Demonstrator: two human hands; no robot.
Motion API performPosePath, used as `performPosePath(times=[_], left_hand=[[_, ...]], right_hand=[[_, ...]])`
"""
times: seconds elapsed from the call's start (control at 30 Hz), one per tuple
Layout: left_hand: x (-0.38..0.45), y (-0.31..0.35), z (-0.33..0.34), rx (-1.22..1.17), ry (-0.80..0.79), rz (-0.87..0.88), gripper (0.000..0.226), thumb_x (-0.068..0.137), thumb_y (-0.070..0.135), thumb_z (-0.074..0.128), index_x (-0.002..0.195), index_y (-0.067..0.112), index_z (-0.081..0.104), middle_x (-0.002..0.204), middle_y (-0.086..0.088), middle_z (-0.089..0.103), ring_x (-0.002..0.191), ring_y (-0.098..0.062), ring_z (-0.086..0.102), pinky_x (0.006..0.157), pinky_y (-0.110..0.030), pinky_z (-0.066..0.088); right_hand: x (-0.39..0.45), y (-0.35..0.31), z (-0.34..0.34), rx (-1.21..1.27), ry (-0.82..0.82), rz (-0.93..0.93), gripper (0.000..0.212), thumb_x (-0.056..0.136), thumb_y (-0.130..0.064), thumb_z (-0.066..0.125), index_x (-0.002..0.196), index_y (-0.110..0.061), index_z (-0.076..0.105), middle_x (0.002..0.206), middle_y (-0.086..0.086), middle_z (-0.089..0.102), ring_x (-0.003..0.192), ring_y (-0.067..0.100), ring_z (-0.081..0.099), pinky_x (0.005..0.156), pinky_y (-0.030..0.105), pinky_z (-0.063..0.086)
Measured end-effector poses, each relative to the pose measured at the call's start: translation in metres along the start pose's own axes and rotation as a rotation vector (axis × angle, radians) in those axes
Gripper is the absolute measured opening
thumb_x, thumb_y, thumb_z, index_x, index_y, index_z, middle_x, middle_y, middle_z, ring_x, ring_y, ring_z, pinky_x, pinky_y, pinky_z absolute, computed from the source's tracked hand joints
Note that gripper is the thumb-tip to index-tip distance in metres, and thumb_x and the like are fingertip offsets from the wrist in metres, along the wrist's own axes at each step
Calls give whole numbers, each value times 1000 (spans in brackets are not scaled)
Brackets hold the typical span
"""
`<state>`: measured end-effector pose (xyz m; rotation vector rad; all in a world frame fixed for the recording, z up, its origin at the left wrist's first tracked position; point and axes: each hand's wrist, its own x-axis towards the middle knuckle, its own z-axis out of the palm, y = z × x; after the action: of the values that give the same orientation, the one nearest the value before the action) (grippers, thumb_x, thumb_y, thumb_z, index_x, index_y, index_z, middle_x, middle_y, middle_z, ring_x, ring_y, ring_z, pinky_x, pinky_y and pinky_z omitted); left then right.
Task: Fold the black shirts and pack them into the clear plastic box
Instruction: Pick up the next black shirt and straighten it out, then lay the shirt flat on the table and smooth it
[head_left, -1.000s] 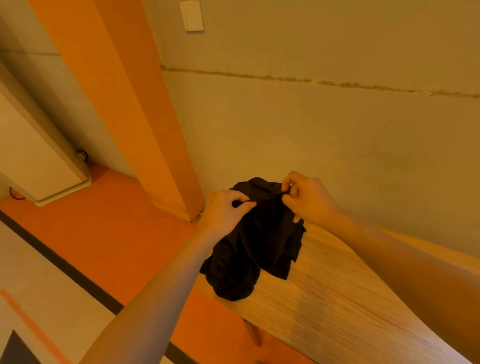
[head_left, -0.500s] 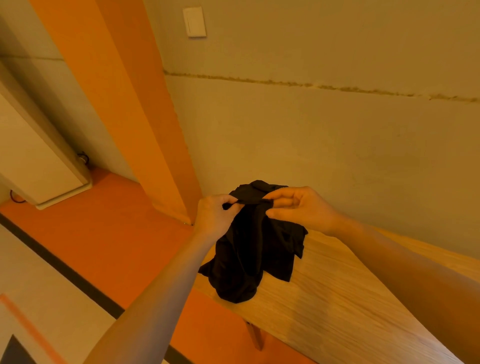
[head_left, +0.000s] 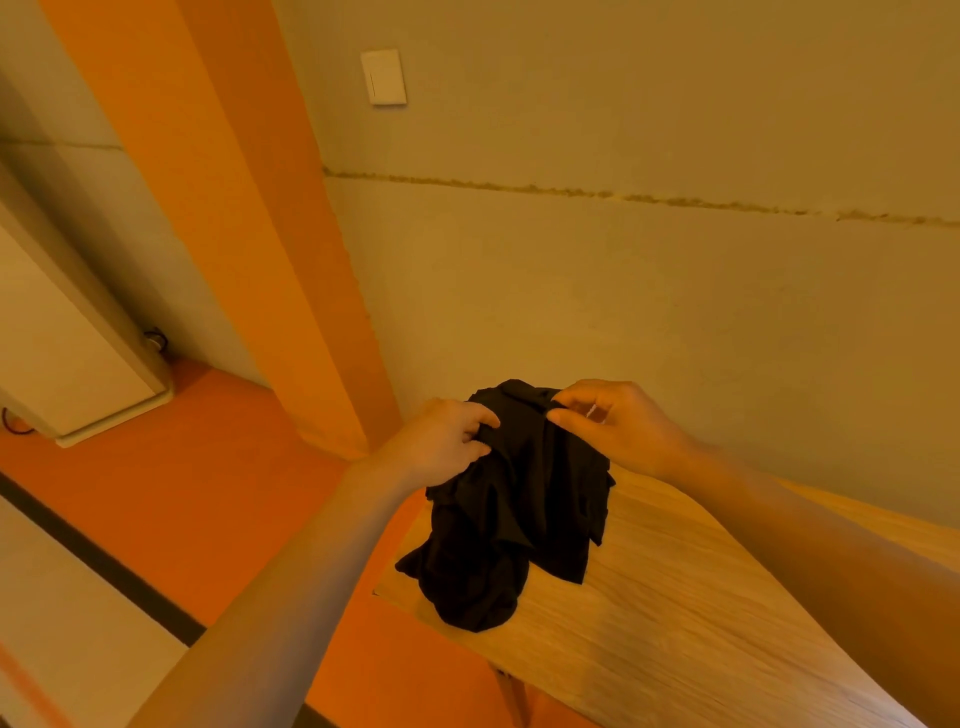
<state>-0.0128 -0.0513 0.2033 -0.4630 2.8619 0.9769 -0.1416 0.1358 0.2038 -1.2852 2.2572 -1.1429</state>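
A crumpled black shirt (head_left: 511, 514) hangs bunched above the left corner of a wooden table (head_left: 675, 613), its lower folds touching the tabletop. My left hand (head_left: 441, 447) grips the shirt's upper left edge with curled fingers. My right hand (head_left: 618, 426) pinches the top edge of the fabric between thumb and fingers. The two hands are close together at the top of the shirt. No clear plastic box is in view.
A plain wall (head_left: 649, 291) stands right behind the table. An orange pillar (head_left: 270, 249) rises to the left. The orange floor (head_left: 197, 499) lies below, with a white cabinet (head_left: 57, 353) at far left. A table leg (head_left: 511, 693) shows under the near edge.
My hands have shifted their hold along the top of the shirt. The right hand's fingers opened and closed again on the fabric's edge. The shirt stays bunched over the table corner.
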Motion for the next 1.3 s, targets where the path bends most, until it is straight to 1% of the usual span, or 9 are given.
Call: performPosePath(times=[0.27, 0.37, 0.5, 0.63, 0.73, 0.97, 1.1, 1.2, 1.3], left_hand=[[6, 9, 1, 26, -188, 91, 49, 92, -4, 50, 136, 16, 51, 130, -5, 60, 115, -14, 61, 97, -25, 50], [7, 14, 2, 27, -88, 144, 30, 99, 6, 47, 124, 12, 61, 112, -6, 68, 93, -11, 68, 80, -21, 55], [10, 16, 3, -51, 102, 187, 19, 96, 22, 57, 107, 17, 71, 85, 5, 70, 62, -2, 63, 57, -14, 48], [18, 12, 5, 15, 317, 209, 14, 85, 32, 71, 92, 22, 77, 85, 12, 57, 77, -4, 54, 67, -19, 42], [23, 16, 4, -115, 331, 184, 13, 85, 29, 71, 87, 16, 76, 92, 8, 61, 82, -6, 55, 68, -10, 40], [35, 38, -3, -240, 264, 138, 15, 94, 27, 60, 97, 22, 73, 90, -1, 71, 82, -14, 63, 67, -16, 47], [54, 77, -18, -211, 310, 223, 9, 92, 23, 63, 93, 24, 72, 87, 4, 71, 72, 4, 59, 63, -6, 42], [71, 116, -27, -192, 309, 278, 8, 90, 22, 66, 95, 24, 72, 84, 1, 70, 73, -2, 61, 65, -10, 47], [90, 155, -34, -163, 318, 316, 8, 90, 23, 66, 95, 23, 72, 82, 0, 71, 78, -12, 66, 71, -23, 52]], right_hand=[[4, 12, 1, -110, -18, -13, 21, 97, -22, 53, 111, -15, 67, 99, 0, 65, 90, 12, 60, 75, 12, 44], [0, 14, 0, -54, -33, 11, 20, 96, -22, 55, 111, -19, 67, 97, -1, 68, 88, 6, 62, 75, 19, 48], [-1, 14, -4, 24, 0, 35, 15, 87, -21, 68, 102, -23, 68, 83, -8, 66, 75, -7, 58, 73, 8, 45], [3, 15, -8, -53, -33, 61, 15, 86, -25, 69, 101, -25, 67, 86, -15, 64, 85, -2, 60, 76, 4, 44], [7, 15, -11, -82, -52, 60, 17, 91, -25, 63, 108, -22, 67, 93, -12, 65, 90, 0, 60, 75, 2, 43], [11, 15, -30, -136, -79, -9, 17, 100, -28, 48, 106, -23, 64, 89, 5, 69, 82, 22, 65, 77, 37, 53], [16, 9, -62, -132, -49, -55, 16, 100, -23, 47, 106, -24, 62, 90, -3, 67, 84, 15, 64, 75, 21, 49], [19, 6, -93, -116, 27, -96, 17, 99, -18, 51, 108, -20, 65, 88, -18, 63, 82, -2, 61, 73, 10, 45], [22, 7, -131, -101, 133, -108, 15, 96, -18, 57, 104, -19, 69, 88, -14, 67, 81, -1, 61, 72, 9, 44]])
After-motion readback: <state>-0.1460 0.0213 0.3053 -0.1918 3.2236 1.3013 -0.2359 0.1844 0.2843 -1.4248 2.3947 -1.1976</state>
